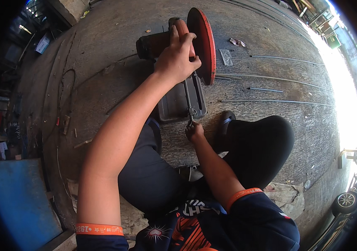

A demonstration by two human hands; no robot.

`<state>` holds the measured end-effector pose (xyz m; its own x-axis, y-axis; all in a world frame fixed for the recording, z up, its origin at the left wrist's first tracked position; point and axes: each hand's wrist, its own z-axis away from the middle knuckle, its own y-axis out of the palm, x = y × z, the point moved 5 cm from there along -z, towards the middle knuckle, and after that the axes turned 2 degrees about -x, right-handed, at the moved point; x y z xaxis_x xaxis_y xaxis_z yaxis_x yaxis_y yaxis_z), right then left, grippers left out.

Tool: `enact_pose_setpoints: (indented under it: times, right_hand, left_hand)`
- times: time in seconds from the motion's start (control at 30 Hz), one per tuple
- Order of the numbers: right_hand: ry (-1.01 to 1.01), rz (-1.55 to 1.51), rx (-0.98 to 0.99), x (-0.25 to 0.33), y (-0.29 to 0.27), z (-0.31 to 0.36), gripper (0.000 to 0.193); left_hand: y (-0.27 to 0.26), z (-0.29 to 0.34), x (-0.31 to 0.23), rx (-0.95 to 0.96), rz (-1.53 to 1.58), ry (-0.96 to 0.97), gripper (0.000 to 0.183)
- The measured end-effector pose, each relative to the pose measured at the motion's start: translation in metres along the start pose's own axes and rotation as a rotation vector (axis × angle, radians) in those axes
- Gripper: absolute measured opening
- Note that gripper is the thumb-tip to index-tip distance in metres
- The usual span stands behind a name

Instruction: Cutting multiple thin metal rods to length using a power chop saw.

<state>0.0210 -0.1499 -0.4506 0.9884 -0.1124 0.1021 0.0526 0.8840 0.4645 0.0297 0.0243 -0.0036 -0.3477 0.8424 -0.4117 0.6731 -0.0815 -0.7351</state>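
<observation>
A cut-off saw with a red round disc guard (205, 44) stands on the floor in front of me, its dark motor housing (147, 46) to the left and its dark grey base (172, 104) toward me. My left hand (176, 58) is curled over the saw's orange-red top part (183, 31), thumb on the side nearer the disc guard. From under that hand a threaded metal rod (187, 94) runs along the base toward me. At the rod's near end, my right hand (195, 130) is closed around its handle; the fingers largely hide it.
Several thin metal rods (270, 100) lie on the worn floor to the right, near a clear plastic bag (226, 57). A cable (59, 100) and a hammer-like tool (66, 124) lie left. A blue panel (17, 196) stands lower left; a car wheel (346, 201) shows at far right.
</observation>
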Motion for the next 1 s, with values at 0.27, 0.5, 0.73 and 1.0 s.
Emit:
enact_pose_setpoints:
  times: [0.27,0.5,0.73,1.0]
  right_hand:
    - [-0.165,0.012,-0.263,0.016,-0.009,0.027,0.029]
    - [0.138,-0.017,-0.175,0.004,0.003,0.030,0.048]
    - [0.006,-0.052,-0.120,0.007,0.007,0.031,0.050]
    - [0.142,-0.023,-0.042,0.009,0.007,0.021,0.028]
  left_hand:
    - [-0.001,0.001,0.000,-0.008,-0.002,0.011,0.061]
    - [0.001,0.002,0.001,-0.014,-0.014,0.009,0.061]
    - [0.000,0.002,0.000,-0.002,0.016,-0.016,0.058]
    - [0.000,0.002,0.000,-0.009,-0.021,-0.017,0.059]
